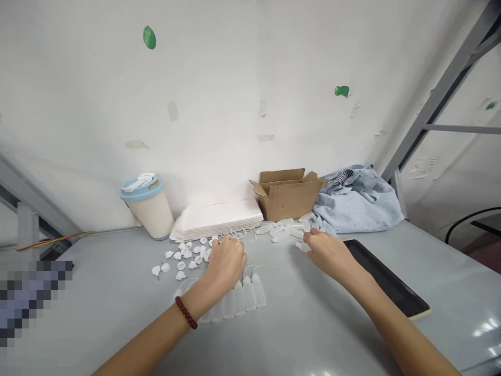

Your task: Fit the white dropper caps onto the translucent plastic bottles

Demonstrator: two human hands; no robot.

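Observation:
My left hand (226,259), with a dark red bead bracelet at the wrist, is curled over the table near a scatter of small white plastic caps (183,257); what its fingers hold is hidden. Just below it lies a row of small translucent squeeze bottles (238,298) with thin bent tips. My right hand (327,250) reaches toward a loose pile of translucent bottles (284,230), its fingers pinched on one bottle (302,245) at the pile's near edge.
A white cup with a blue lid (147,206) leans at the wall. A stack of white sheets (219,218), an open cardboard box (287,194) and a bundled blue cloth (356,201) line the back. A dark tablet (385,279) lies right.

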